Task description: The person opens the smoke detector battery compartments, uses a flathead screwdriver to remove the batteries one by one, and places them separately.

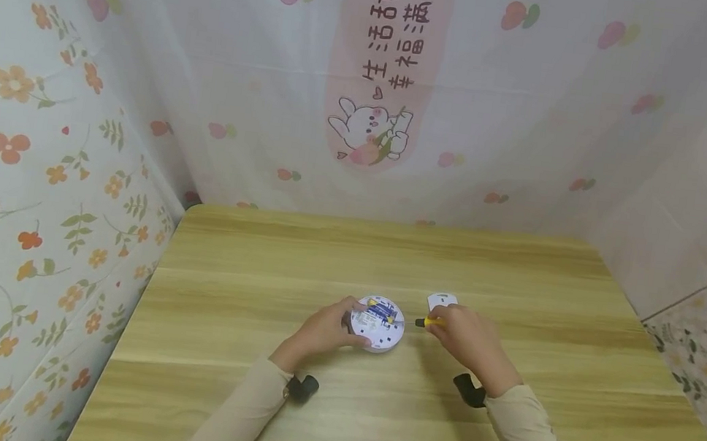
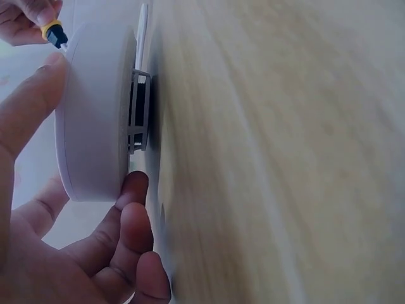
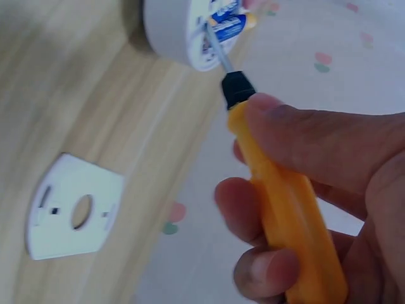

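Observation:
A round white device that looks like a smoke detector lies just above the table, its open battery bay facing up. Blue batteries show in the bay. My left hand grips the device by its rim from the left, thumb and fingers around the edge. In the left wrist view a slatted part protrudes from the device's underside, near the wood. My right hand holds a yellow-handled screwdriver. Its metal tip reaches into the bay beside a battery; whether it touches the battery I cannot tell.
Behind my right hand, a flat white plate with a round hole lies on the wooden table. Black wrist mounts sit on both forearms. Patterned curtains hang behind the table and at its left.

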Demonstrator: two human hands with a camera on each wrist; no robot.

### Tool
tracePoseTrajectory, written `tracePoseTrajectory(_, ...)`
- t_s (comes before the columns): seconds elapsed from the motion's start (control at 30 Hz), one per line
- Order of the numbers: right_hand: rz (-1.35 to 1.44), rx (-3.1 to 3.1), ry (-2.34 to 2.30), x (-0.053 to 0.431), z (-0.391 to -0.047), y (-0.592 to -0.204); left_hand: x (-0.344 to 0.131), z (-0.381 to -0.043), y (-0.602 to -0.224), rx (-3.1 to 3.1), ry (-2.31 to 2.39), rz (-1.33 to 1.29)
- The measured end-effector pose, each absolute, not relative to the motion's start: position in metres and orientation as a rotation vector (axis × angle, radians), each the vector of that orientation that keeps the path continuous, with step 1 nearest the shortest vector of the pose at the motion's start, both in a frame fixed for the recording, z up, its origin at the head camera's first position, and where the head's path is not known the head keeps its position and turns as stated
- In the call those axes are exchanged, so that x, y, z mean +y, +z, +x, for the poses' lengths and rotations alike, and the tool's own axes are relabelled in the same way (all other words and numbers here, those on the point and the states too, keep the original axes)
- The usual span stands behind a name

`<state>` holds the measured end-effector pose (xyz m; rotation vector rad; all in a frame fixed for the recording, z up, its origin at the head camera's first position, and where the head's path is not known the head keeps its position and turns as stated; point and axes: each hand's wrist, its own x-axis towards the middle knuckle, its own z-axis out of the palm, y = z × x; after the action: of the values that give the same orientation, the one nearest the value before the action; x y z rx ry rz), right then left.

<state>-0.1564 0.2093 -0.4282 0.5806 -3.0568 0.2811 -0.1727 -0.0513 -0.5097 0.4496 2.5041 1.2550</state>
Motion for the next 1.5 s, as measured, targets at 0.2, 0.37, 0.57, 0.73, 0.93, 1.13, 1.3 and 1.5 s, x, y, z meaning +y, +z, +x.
tracePoseTrajectory(0.2, 0.563, -3.109, 0.161, 0.201, -0.154, -0.419, -0.049, -0.168, -0.514, 2.521, 1.229, 0.437)
tracePoseTrajectory(0.37, 0.567, -3.103, 0.066, 0.192, -0.157, -0.412, -0.048, -0.167, -0.513, 2.549, 1.214, 0.428)
tracePoseTrajectory(0.57, 0.567, -3.085, 0.071, 0.192, -0.16, -0.417, -0.049, -0.168, -0.511, 2.556, 1.208, 0.422)
tracePoseTrajectory(0.73, 0.577, -3.049, 0.256, 0.205, -0.16, -0.432, -0.051, -0.168, -0.509, 2.559, 1.209, 0.408)
tracePoseTrajectory(0.93, 0.53, -2.977, 0.504, 0.223, -0.158, -0.457, -0.051, -0.171, -0.51, 2.584, 1.182, 0.414)
tracePoseTrajectory(1.13, 0.502, -2.921, 0.647, 0.231, -0.156, -0.475, -0.05, -0.172, -0.508, 2.587, 1.184, 0.401)
tracePoseTrajectory(1.3, 0.493, -2.906, 0.744, 0.233, -0.154, -0.482, -0.051, -0.173, -0.511, 2.579, 1.196, 0.416)
tracePoseTrajectory(1.5, 0.454, -2.882, 0.784, 0.233, -0.156, -0.488, -0.052, -0.172, -0.51, 2.564, 1.205, 0.405)
